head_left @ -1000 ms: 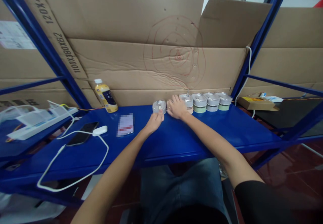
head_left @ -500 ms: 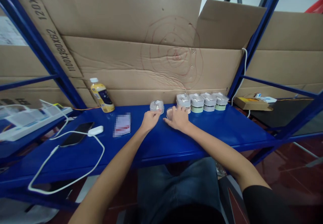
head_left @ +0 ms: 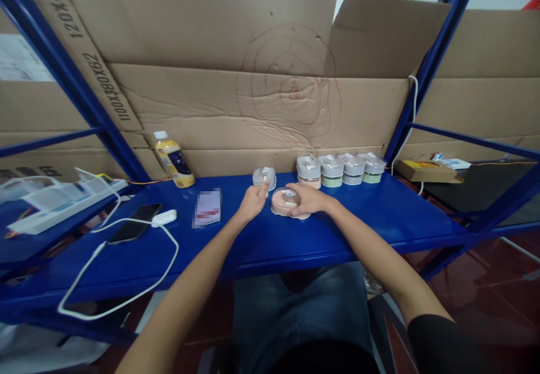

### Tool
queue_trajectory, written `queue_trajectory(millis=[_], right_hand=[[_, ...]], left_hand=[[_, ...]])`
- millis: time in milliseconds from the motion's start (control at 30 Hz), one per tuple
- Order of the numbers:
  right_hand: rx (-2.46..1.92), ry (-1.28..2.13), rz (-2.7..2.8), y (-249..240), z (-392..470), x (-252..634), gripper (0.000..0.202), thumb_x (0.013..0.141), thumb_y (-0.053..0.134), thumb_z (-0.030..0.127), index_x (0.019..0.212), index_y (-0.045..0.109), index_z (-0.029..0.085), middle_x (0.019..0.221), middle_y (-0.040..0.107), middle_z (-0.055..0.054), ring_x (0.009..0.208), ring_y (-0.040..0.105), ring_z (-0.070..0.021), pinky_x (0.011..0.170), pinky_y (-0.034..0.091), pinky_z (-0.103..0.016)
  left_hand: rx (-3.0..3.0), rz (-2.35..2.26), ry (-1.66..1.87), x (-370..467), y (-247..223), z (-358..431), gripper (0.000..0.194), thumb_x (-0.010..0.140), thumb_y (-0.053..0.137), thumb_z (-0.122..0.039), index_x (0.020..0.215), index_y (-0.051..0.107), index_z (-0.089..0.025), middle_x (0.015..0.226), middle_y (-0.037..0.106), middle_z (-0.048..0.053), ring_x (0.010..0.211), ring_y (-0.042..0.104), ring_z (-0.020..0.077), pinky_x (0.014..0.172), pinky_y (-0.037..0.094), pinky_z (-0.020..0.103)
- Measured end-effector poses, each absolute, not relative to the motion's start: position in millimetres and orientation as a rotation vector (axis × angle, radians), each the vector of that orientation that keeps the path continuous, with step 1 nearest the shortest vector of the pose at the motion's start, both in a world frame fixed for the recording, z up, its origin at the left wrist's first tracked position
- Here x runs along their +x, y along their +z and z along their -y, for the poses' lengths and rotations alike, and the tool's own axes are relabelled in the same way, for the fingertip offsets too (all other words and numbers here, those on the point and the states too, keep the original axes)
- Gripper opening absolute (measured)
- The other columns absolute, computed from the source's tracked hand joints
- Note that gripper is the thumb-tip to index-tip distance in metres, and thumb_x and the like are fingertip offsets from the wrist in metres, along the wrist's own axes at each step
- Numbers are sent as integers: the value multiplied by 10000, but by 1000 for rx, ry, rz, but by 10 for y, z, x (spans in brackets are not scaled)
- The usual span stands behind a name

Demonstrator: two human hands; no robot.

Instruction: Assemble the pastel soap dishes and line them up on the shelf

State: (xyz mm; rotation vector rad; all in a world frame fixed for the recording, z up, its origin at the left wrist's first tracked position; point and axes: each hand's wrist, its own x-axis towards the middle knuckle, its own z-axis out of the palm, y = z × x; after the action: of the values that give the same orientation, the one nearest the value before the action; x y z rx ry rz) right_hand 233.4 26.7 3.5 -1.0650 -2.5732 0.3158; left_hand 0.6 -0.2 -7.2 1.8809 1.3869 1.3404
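My left hand [head_left: 254,201] is closed, its fingertips at the near edge of a clear plastic lid [head_left: 264,176] that lies on the blue shelf. My right hand [head_left: 314,198] curls round the right side of a pale pink container [head_left: 282,202], just in front and to the right of that lid. A light strip and a whitish patch show on the container's top; whether it is raised off the shelf I cannot tell. Behind my right hand stands a pink-based container with a clear lid [head_left: 309,167], first in a row of several lidded ones.
The row continues right with a green-based container [head_left: 331,170]. To the left are a yellow drink bottle [head_left: 174,160], a blurred flat card or phone [head_left: 207,208] and a black phone [head_left: 135,223] beside a looping white cable [head_left: 172,253]. Cardboard [head_left: 189,98] backs the shelf.
The pink container has come nearer to me, out from under my right hand, so its top now shows. My right hand has shifted to its right side. My left hand stays by the lid.
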Motion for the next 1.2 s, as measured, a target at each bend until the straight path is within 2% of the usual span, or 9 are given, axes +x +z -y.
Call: queue_trajectory(millis=[133, 233, 333, 400, 500, 600, 733, 1000, 1200], right_hand=[[-945, 520, 2471, 56, -286, 2428, 1065, 594, 918, 495, 1507, 492, 152, 1512, 552, -198, 1383, 546, -382, 1167, 425, -526], [-836, 739, 2324, 137, -286, 2549, 1026, 614, 923, 483, 1501, 498, 191, 1526, 549, -156, 1388, 549, -334, 1192, 413, -501], [-779, 914, 2178, 200, -324, 2736, 976, 636, 921, 447, 1486, 503, 213, 1513, 561, -133, 1355, 581, -311, 1177, 437, -493], [-778, 988, 2098, 200, -362, 2856, 956, 636, 922, 432, 1471, 511, 216, 1493, 577, -134, 1326, 603, -312, 1152, 462, -504], [-827, 988, 1997, 161, -402, 2959, 914, 645, 916, 437, 1446, 531, 222, 1452, 607, -129, 1300, 615, -317, 1136, 472, -529], [-915, 878, 1929, 133, -400, 2958, 848, 674, 897, 456, 1417, 563, 222, 1409, 633, -122, 1270, 624, -311, 1130, 473, -529], [-996, 814, 1870, 138, -378, 2910, 875, 681, 890, 475, 1438, 551, 197, 1331, 671, -129, 1216, 643, -304, 1090, 504, -500], [-1055, 789, 1760, 105, -431, 2899, 873, 680, 873, 498, 1418, 547, 163, 1276, 685, -141, 1148, 659, -316, 1042, 531, -523], [-1059, 744, 1763, 62, -498, 2922, 837, 740, 812, 549, 1440, 516, 198, 1298, 667, -137, 1153, 661, -305, 1022, 542, -516]], left_hand=[[1975, -1449, 1352, -22, -103, -5, 640, 962, 367, -706, 582, 508, -210, 514, 534, 7, 522, 546, 160, 536, 414, 263], [2113, -1386, 1387, -52, -133, -32, 511, 855, 617, -657, 975, 666, -163, 932, 727, 91, 819, 692, 227, 716, 532, 317], [2261, -1216, 1207, -40, -184, -57, 854, 672, 833, -618, 1345, 574, -162, 1346, 634, 178, 1190, 648, 334, 962, 542, 443], [2348, -1154, 1035, -6, -222, -58, 1015, 588, 904, -615, 1429, 539, -182, 1431, 577, 187, 1317, 567, 380, 1094, 466, 517], [2478, -1079, 833, 49, -260, -38, 917, 566, 938, -608, 1353, 645, -240, 1382, 597, 141, 1310, 559, 371, 1146, 416, 525], [2541, -980, 793, 78, -266, -19, 618, 713, 876, -582, 1238, 739, -285, 1259, 626, 93, 1211, 603, 306, 1104, 455, 466], [2529, -918, 869, 75, -260, -27, 487, 857, 765, -556, 1265, 747, -292, 1196, 654, 94, 1184, 596, 290, 1096, 453, 484], [2348, -1003, 973, 55, -221, 12, 415, 888, 696, -590, 1115, 820, -266, 1240, 711, 95, 1278, 572, 327, 1148, 438, 506], [2037, -1239, 1311, -12, -178, -100, 548, 917, 588, -642, 1110, 801, -175, 1221, 737, 134, 1210, 643, 323, 1116, 472, 471]])
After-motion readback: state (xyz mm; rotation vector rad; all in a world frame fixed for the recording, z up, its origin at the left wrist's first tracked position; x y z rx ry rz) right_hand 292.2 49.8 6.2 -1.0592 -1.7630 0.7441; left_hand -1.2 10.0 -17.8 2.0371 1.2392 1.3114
